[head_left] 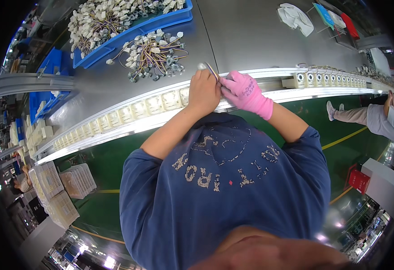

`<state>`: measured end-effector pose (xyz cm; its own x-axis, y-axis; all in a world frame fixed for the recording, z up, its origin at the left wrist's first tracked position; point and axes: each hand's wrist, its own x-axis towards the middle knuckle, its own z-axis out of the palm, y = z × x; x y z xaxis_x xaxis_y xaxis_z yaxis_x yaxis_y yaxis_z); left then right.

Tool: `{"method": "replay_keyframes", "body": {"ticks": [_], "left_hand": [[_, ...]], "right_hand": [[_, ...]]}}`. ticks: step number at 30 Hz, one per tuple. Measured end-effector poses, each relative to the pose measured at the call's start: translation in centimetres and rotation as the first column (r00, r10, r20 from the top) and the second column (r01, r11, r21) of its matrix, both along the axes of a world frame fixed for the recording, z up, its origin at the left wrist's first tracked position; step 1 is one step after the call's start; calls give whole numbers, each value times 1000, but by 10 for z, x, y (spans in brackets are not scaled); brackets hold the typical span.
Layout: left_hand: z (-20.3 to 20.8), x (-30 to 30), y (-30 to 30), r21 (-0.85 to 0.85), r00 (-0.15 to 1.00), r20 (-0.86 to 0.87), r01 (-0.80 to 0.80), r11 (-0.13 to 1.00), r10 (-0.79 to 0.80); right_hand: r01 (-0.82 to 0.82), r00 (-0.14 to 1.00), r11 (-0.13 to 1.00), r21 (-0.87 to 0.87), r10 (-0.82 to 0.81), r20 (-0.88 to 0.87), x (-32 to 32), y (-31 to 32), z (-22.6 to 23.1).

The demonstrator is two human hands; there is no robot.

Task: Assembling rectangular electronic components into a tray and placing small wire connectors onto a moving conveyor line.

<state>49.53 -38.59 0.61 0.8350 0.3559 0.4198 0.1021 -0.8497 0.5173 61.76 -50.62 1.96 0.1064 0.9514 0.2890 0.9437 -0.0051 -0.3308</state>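
Over the metal rail (269, 95), my bare left hand (203, 93) is closed round a small wired connector. Its striped wires (212, 71) and a pale, blurred end stick up above the fingertips. Right beside it, my right hand (249, 95) in a pink glove has its fingers closed, almost touching the left; what they pinch is hidden. Cream plastic housings (153, 104) stand in a row in the rail left of my hands. More housings (327, 80), with round dark holes and wires above, line the rail to the right.
A loose heap of wired connectors (154, 54) lies on the grey table beyond the rail. Behind it, a blue tray (134, 33) holds many more. A white cloth (295, 19) is at the far right. White crates (52, 184) stand at lower left; another person's leg (350, 115) shows at right.
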Motion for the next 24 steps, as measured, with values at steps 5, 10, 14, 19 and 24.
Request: {"method": "replay_keyframes", "body": {"ticks": [5,10,14,19,24], "left_hand": [[-2,2,0,2,999,-30,-28,1000,29],[3,1,0,-2,998,-61,-12,1000,11],[5,4,-3,38,996,-86,-36,999,39],[11,7,-1,130,985,-173,25,991,-2],[9,7,-4,221,983,-184,50,974,-8]], "right_hand": [[42,999,986,163,-37,-32,-3,-1,-14],[56,997,994,90,-51,-50,-5,-1,-8],[24,999,990,-136,-20,34,-3,1,5],[-134,989,952,-277,113,-91,18,12,31],[-247,967,969,-23,248,49,34,21,31]]}}
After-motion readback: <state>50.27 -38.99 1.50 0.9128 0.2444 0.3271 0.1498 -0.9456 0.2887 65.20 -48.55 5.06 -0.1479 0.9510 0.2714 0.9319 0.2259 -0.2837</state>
